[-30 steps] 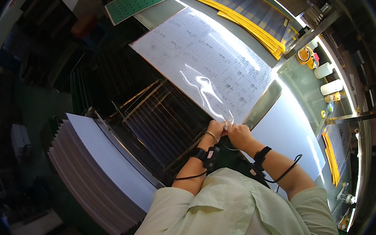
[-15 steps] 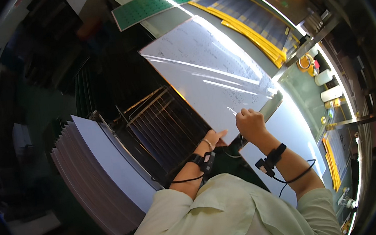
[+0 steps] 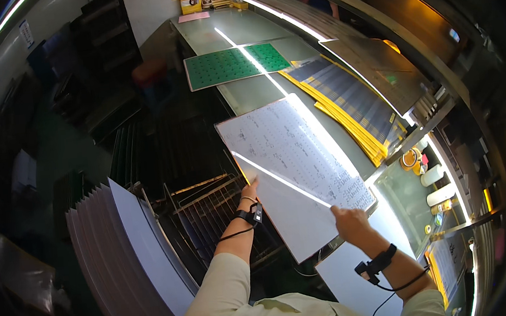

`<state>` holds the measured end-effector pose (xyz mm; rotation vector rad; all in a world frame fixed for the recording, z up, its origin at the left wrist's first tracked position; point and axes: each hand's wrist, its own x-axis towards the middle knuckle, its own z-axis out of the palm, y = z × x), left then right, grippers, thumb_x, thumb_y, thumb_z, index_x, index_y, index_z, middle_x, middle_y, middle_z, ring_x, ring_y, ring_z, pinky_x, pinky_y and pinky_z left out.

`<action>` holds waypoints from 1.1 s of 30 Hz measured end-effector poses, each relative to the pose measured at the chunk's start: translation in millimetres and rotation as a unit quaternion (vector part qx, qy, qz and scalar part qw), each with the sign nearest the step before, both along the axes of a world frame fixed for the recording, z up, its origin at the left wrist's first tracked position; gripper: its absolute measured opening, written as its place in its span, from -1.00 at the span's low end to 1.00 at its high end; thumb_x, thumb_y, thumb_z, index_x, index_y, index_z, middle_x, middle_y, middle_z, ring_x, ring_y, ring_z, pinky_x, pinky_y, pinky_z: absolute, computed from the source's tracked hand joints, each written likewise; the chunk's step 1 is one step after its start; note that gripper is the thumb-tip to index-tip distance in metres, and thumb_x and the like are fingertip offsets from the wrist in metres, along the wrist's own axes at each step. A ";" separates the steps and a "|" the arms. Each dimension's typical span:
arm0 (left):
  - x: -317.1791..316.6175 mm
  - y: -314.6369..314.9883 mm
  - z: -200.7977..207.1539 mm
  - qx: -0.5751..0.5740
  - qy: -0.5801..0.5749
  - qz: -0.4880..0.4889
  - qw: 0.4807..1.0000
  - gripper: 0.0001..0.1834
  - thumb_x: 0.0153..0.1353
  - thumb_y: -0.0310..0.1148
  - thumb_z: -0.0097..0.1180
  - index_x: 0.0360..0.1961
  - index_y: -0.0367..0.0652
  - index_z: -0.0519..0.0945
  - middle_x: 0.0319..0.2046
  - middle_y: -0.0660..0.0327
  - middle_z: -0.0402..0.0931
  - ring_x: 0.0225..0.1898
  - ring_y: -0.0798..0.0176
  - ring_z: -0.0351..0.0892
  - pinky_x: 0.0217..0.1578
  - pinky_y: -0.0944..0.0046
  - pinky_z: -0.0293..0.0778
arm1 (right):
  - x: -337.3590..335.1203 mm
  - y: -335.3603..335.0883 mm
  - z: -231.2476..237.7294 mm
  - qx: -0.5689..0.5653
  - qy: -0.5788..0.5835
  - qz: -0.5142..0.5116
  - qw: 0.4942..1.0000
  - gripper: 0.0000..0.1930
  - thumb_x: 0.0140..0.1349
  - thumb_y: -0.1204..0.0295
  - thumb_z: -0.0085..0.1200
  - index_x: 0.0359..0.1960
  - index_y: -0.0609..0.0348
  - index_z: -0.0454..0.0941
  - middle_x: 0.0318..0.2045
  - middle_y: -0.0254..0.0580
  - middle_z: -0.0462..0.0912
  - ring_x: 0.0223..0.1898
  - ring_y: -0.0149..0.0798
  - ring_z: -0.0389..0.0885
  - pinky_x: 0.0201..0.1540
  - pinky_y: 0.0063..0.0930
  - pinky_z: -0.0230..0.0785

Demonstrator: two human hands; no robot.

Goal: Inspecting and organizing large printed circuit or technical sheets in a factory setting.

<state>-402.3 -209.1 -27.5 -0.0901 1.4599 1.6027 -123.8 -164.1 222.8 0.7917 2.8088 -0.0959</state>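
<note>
A large white panel (image 3: 284,170) with rows of small dark markings lies tilted across the bench front, a bright light streak reflected on it. My left hand (image 3: 251,188) is closed on its left edge, with the fingers partly hidden beneath. On the near right edge my right hand (image 3: 352,221) is closed around the rim, thumb side up. Under and to the right of this panel lies another white sheet (image 3: 367,269), partly covered by my right forearm.
Left of me stands a rack of upright white panels (image 3: 145,241), beside an empty-slotted wire rack (image 3: 221,207). Farther along the bench are a green perforated panel (image 3: 232,67) and yellow-edged dark film sheets (image 3: 344,97). Tape rolls (image 3: 410,159) and white bottles (image 3: 432,176) line the right side.
My left hand has slid from the near corner up along the panel's left edge. My right hand has shifted along the near right edge. The view has tilted up toward the far bench.
</note>
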 end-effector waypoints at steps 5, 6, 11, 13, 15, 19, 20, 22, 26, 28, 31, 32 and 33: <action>21.6 31.3 9.4 -0.071 0.118 0.104 0.985 -0.57 -0.01 -0.17 0.18 -0.28 -0.38 0.52 -0.42 0.07 0.55 -0.43 0.27 0.45 -0.37 0.25 0.34 | 0.8 8.3 -38.2 0.003 0.050 0.077 0.996 -0.94 -0.12 0.55 -0.10 -0.54 0.14 0.39 -0.59 -0.15 0.52 -0.43 -0.08 0.55 -0.42 -0.27 0.39; 28.7 43.1 21.2 -0.077 0.122 0.104 0.984 -0.59 0.00 -0.18 0.17 -0.30 -0.37 0.54 -0.41 0.06 0.56 -0.39 0.17 0.51 -0.34 0.22 0.36 | 9.9 25.3 -35.7 0.027 0.114 0.058 0.991 -0.97 -0.13 0.54 -0.10 -0.59 0.14 0.38 -0.60 -0.13 0.49 -0.45 -0.08 0.53 -0.44 -0.28 0.36; 10.5 44.9 29.1 -0.269 0.096 0.117 0.951 -0.49 0.04 -0.17 0.12 -0.09 -0.36 0.42 -0.11 -0.09 0.43 -0.11 -0.04 0.46 -0.11 0.13 0.40 | -3.4 28.0 174.3 0.228 0.324 0.123 0.910 -0.82 -0.19 0.71 -0.10 -0.49 0.26 0.44 -0.63 -0.10 0.41 -0.50 -0.04 0.42 -0.47 -0.28 0.20; 14.2 48.6 43.0 -0.260 0.037 0.089 0.961 -0.45 0.04 -0.16 0.11 -0.04 -0.36 0.38 -0.05 -0.10 0.38 -0.06 -0.03 0.42 -0.07 0.12 0.38 | -10.6 7.8 210.8 0.262 0.250 0.145 0.921 -0.86 -0.17 0.70 -0.09 -0.51 0.26 0.39 -0.64 -0.13 0.33 -0.56 -0.11 0.33 -0.48 -0.29 0.11; 13.9 41.3 52.9 -0.244 -0.004 0.098 0.965 -0.41 0.06 -0.14 0.10 0.01 -0.37 0.33 0.01 -0.09 0.33 0.01 0.01 0.37 -0.01 0.11 0.34 | -0.8 10.6 226.4 0.322 0.276 0.174 0.889 -0.88 -0.14 0.69 -0.09 -0.52 0.25 0.38 -0.64 -0.14 0.33 -0.55 -0.11 0.30 -0.46 -0.31 0.10; 26.8 45.9 51.5 -0.230 -0.028 0.070 0.970 -0.41 0.06 -0.14 0.09 0.02 -0.36 0.33 0.00 -0.08 0.33 -0.01 0.01 0.39 -0.01 0.12 0.34 | 41.9 89.9 182.3 0.306 0.286 0.044 0.907 -0.95 -0.02 0.60 -0.05 -0.49 0.23 0.42 -0.60 -0.13 0.39 -0.50 -0.08 0.37 -0.40 -0.33 0.18; 27.6 42.0 43.6 -0.217 -0.044 0.072 0.973 -0.42 0.07 -0.15 0.09 0.01 -0.36 0.33 -0.01 -0.08 0.35 -0.03 0.00 0.41 -0.03 0.12 0.36 | 61.0 107.6 165.3 0.311 0.299 0.028 0.902 -0.95 0.02 0.58 -0.06 -0.46 0.21 0.43 -0.58 -0.13 0.42 -0.50 -0.10 0.40 -0.39 -0.36 0.21; 24.7 31.8 35.6 -0.208 -0.063 0.083 0.973 -0.42 0.07 -0.16 0.09 0.01 -0.36 0.33 -0.02 -0.07 0.36 -0.05 0.00 0.43 -0.04 0.13 0.37 | 84.8 117.4 145.3 0.258 0.376 -0.065 0.887 -0.95 0.00 0.59 -0.04 -0.47 0.22 0.44 -0.57 -0.14 0.44 -0.52 -0.12 0.39 -0.44 -0.36 0.21; 14.2 19.8 35.0 -0.164 -0.036 0.154 0.974 -0.47 0.09 -0.19 0.08 -0.03 -0.39 0.36 -0.11 -0.08 0.42 -0.15 0.03 0.49 -0.15 0.16 0.44 | 82.1 81.3 150.6 0.255 0.411 -0.022 0.875 -0.95 -0.01 0.61 -0.03 -0.48 0.23 0.45 -0.59 -0.14 0.45 -0.55 -0.13 0.38 -0.49 -0.38 0.20; 12.6 20.2 32.5 -0.153 -0.025 0.157 0.975 -0.49 0.09 -0.20 0.08 -0.05 -0.39 0.37 -0.14 -0.08 0.44 -0.17 0.04 0.50 -0.18 0.17 0.45 | 48.2 64.5 172.2 0.344 0.346 0.121 0.864 -0.94 -0.04 0.64 -0.02 -0.50 0.23 0.46 -0.62 -0.16 0.46 -0.59 -0.16 0.38 -0.54 -0.38 0.18; 20.7 37.6 53.1 -0.233 0.037 0.169 0.957 -0.44 0.06 -0.13 0.10 -0.07 -0.41 0.38 -0.16 -0.09 0.45 -0.21 0.04 0.51 -0.20 0.15 0.45 | 31.2 68.0 186.4 0.377 0.273 0.128 0.876 -0.90 -0.06 0.57 -0.03 -0.49 0.12 0.51 -0.62 -0.24 0.49 -0.61 -0.20 0.43 -0.59 -0.39 0.20; 24.9 48.1 47.8 -0.231 0.041 0.142 0.962 -0.44 0.06 -0.13 0.10 -0.07 -0.41 0.38 -0.16 -0.09 0.45 -0.21 0.04 0.51 -0.20 0.15 0.45 | 34.1 75.1 190.5 0.400 0.238 0.126 0.876 -0.89 -0.07 0.56 -0.02 -0.49 0.10 0.51 -0.61 -0.26 0.50 -0.61 -0.22 0.46 -0.61 -0.41 0.21; 16.1 47.3 39.7 -0.219 0.058 0.105 0.968 -0.40 0.05 -0.08 0.10 -0.06 -0.41 0.37 -0.15 -0.09 0.44 -0.20 0.03 0.51 -0.19 0.16 0.45 | 33.5 76.4 198.5 0.402 0.231 0.121 0.878 -0.91 -0.08 0.54 0.01 -0.48 0.10 0.51 -0.56 -0.27 0.52 -0.60 -0.23 0.47 -0.61 -0.41 0.22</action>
